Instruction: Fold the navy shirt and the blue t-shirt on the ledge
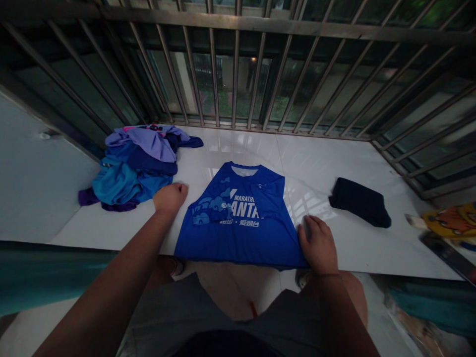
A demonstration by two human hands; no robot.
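A blue sleeveless running shirt lies flat, printed side up, on the white ledge, its neckline toward the window. White lettering and pale blue figures cover its chest, and its bottom reaches the ledge's front edge. My left hand is closed in a fist, apart from the shirt's left side and close against a pile of clothes; nothing shows in it. At the shirt's lower right edge rests my right hand, fingers bent, thumb apart and beside the fabric. Further right lies a folded dark navy garment.
Metal window bars rise behind the white ledge. A pale wall stands at the left. Near the right end are a yellow-orange patterned item and a dark flat object. My legs are below the front edge.
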